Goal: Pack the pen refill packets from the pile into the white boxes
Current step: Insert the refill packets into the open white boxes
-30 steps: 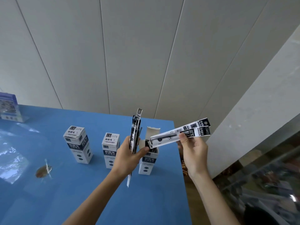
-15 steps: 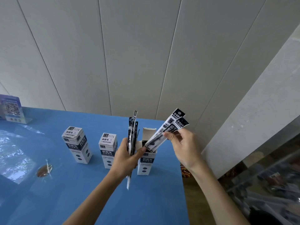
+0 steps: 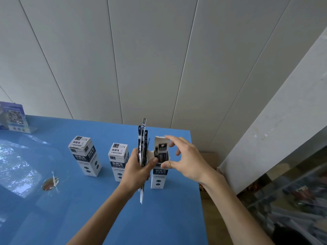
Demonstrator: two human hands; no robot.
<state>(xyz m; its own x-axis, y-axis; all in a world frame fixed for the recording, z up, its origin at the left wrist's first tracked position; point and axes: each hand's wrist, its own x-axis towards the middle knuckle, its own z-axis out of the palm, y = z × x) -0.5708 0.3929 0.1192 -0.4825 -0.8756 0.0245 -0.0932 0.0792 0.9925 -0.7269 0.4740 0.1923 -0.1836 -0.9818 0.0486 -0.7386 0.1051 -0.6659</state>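
Left hand (image 3: 137,171) grips a bunch of refill packets (image 3: 143,147) upright – stock for the open box (image 3: 160,167) just beside it; right hand (image 3: 185,160) hovers at its mouth, fingers spread, holding nothing; packets already sit inside.

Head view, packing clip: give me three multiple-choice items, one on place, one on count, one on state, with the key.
1. Where does the open white box stand among the boxes?
A. Leftmost
B. Middle
C. Rightmost

2. How many white boxes stand on the blue table?
A. Two
B. Three
C. Five

3. What is the left hand doing?
A. Gripping a bundle of refill packets
B. Lying flat on the table
C. Closing a box flap

Key: 1 C, it stands right of the two closed boxes, by the table edge. 2 B, two closed plus one open. 3 A, fingers and thumb curl round the upright bundle, while the right hand is at the open box top.
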